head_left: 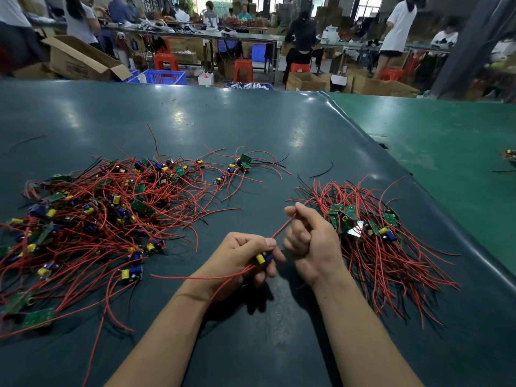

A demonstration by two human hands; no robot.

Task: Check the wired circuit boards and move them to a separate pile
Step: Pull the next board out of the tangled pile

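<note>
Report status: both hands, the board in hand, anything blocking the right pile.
Left hand grips small wired circuit board. Right hand pinches its red wire, pulled taut. Right pile of red-wired boards beside right hand, path unobstructed.

We look across a dark green tabletop with a glossy cover, and a brighter green mat lies along its right side; beyond its far edge we see an open cardboard box at the left, a blue crate just beside it, and orange stools under long benches; people sit and stand at those benches, and further cardboard boxes rest on the floor nearby.
</note>
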